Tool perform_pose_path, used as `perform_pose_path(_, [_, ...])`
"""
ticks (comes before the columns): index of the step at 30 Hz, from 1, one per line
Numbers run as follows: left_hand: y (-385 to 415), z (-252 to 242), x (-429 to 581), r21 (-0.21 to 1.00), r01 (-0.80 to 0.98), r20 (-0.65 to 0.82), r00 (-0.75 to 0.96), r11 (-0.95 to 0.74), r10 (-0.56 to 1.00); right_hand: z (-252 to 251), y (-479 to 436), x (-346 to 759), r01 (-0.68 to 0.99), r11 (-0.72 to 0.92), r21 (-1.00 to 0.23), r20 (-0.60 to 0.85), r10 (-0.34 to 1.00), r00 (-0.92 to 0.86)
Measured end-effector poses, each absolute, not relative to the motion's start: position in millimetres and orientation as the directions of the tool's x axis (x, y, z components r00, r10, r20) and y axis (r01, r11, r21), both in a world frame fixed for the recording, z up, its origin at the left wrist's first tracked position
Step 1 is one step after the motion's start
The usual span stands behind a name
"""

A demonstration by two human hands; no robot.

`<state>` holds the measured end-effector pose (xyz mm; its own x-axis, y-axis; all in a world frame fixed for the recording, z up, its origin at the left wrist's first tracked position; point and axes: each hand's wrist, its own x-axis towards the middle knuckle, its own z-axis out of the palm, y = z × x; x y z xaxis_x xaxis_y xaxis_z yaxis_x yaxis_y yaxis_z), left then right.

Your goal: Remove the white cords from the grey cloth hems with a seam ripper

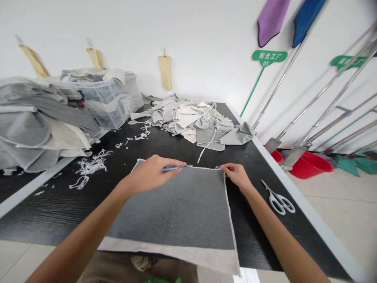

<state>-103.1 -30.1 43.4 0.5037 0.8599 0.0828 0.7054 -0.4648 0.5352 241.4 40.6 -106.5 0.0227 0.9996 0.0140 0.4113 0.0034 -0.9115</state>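
A grey cloth square (179,208) lies flat on the black counter (250,157), its near edge hanging over. At the cloth's far edge the left hand (153,173) has its fingers closed on a blue-handled cutter (173,168); the right hand (235,175) pinches the far right corner. White trimmings (90,167) left of the cloth suggest earlier trimming; this edge looks uncut. Scissors (278,198) lie right of the cloth.

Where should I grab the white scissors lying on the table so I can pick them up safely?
Take the white scissors by the looped handles, which point toward the person's near right. The blades are shut and point away toward the far left, so come from the near side, by the table edge. They lie flat and apart from the grey cloth, so nothing blocks the grip.
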Motion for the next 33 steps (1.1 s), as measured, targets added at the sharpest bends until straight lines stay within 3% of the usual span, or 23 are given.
perform_pose_path(4, [-24.5, 43.4, -59.2, 0.518, 0.684, 0.108, 0.544, -0.514, 0.832, -102.1, 37.4, 245.1, 0.335, -0.018, -0.942, -0.012, 1.000, 0.019])
perform_pose_path(11, [-0.3, 31.8, -12.4, 0.401, 0.755, 0.138, 0.511, -0.519, 0.849, -97.0, 35.7, 243.3, 0.455, -0.032, -0.890, -0.034, 0.999, 0.004])
perform_pose_path(17, [13.5, 16.1, 22.1, 0.265, 0.829, 0.078, 0.490, -0.492, 0.868, -98.5, 34.7, 243.4, 0.520, 0.048, -0.853, 0.082, 0.996, 0.042])
perform_pose_path(27, [57.3, -24.6, 32.4, 0.324, 0.801, -0.035, 0.542, -0.503, 0.840, -94.6, 37.0, 241.5, 0.099, -0.095, -0.991, -0.074, 0.978, 0.196])
perform_pose_path(33, [60.0, -50.6, 37.7, 0.367, 0.751, -0.001, 0.590, -0.549, 0.807, -87.6, 34.3, 244.1, -0.014, -0.148, -0.989, -0.148, 0.971, 0.187])
